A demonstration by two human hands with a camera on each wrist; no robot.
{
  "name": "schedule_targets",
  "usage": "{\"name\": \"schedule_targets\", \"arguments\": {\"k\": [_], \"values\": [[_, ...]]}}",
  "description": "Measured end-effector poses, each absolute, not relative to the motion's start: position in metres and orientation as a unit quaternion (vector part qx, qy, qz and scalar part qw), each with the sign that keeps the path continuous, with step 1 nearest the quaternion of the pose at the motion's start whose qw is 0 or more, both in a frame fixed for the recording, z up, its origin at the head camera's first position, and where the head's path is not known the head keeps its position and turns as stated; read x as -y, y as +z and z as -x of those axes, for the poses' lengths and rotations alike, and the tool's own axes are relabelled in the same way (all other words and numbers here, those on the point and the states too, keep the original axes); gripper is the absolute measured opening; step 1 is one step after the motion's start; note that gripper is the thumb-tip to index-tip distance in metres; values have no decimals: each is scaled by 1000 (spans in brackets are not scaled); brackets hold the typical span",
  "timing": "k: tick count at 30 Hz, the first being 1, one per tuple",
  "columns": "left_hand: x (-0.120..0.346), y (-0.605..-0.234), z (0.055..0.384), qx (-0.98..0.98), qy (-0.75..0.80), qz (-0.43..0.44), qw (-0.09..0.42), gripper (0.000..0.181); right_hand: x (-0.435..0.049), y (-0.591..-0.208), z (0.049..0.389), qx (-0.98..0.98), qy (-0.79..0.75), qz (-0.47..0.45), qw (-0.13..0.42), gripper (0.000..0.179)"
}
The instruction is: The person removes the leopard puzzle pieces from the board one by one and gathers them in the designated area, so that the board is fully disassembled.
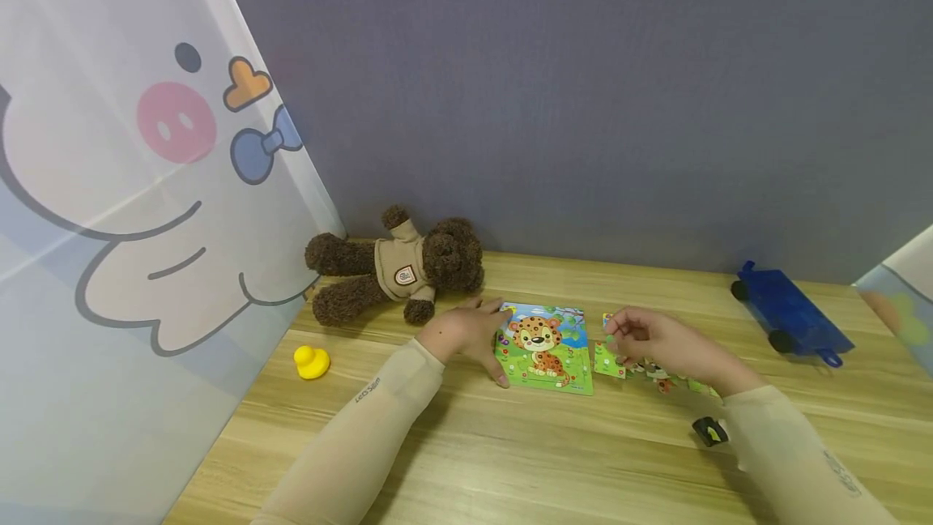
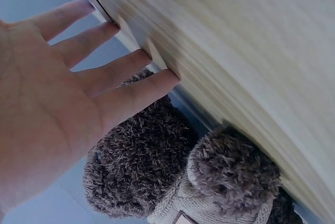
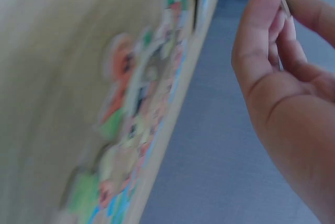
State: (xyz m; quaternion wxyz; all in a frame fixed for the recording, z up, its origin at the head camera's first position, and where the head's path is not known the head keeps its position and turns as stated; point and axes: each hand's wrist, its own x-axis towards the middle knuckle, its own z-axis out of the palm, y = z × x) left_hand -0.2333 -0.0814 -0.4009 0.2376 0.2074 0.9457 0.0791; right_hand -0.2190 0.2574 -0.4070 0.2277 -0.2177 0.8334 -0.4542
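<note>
A puzzle board with a spotted leopard cub on grass lies flat on the wooden table. My left hand is at its left edge, fingers spread; in the left wrist view these fingers are straight, their tips at the table surface. Just right of the board, my right hand pinches a thin puzzle piece between thumb and fingertips, seen edge-on, its picture hidden. Beneath that hand lie several loose puzzle pieces, partly covered by it, and a green piece lies nearest the board.
A brown teddy bear in a beige sweater lies behind my left hand. The yellow rubber duck is at far left. A blue toy wagon stands at back right, and a small black object lies beside my right forearm. Grey panel behind.
</note>
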Motion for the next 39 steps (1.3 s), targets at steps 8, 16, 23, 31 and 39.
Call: {"name": "schedule_targets", "arguments": {"k": [8,16,23,31,39], "values": [[81,-401,234,-945,83,-202,244,126,-270,-424,209,-819,-435,260,270,18],[81,-400,233,-945,81,-202,245,125,-272,-426,204,-830,-422,266,249,12],[81,-400,233,-944,85,-202,245,126,-272,-428,205,-834,-417,258,255,17],[80,-399,233,-945,85,-204,242,125,-272,-424,205,-846,-406,257,232,17],[81,-399,234,-944,84,-206,244,125,-270,-413,208,-850,-403,258,219,25]]}}
